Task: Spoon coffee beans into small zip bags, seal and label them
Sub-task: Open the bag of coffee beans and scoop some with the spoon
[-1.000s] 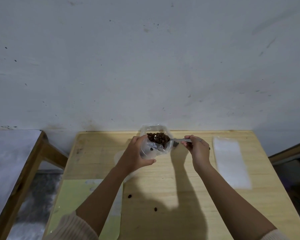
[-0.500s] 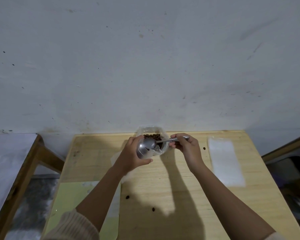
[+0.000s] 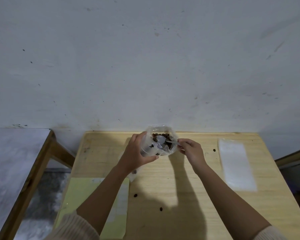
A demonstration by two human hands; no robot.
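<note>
My left hand [image 3: 136,154] grips a small clear zip bag [image 3: 148,148], holding its mouth open above the wooden table [image 3: 189,213]. Just behind it stands a clear plastic bag of coffee beans [image 3: 163,135] at the table's far edge. My right hand [image 3: 190,149] pinches the handle of a metal spoon [image 3: 163,142], whose bowl lies among the beans in the bigger bag. A few dark beans show inside the small bag. The lower part of the small bag is hidden by my left hand.
A stack of flat clear zip bags [image 3: 235,167] lies on the right of the table. A pale green sheet with white labels [image 3: 97,205] lies front left. Loose beans [image 3: 135,195] dot the tabletop. A grey-topped table [image 3: 12,161] stands to the left, a wall behind.
The spoon has swung from over the small bag's mouth back into the bean bag. My right hand moved slightly down and right. My left hand still holds the small bag.
</note>
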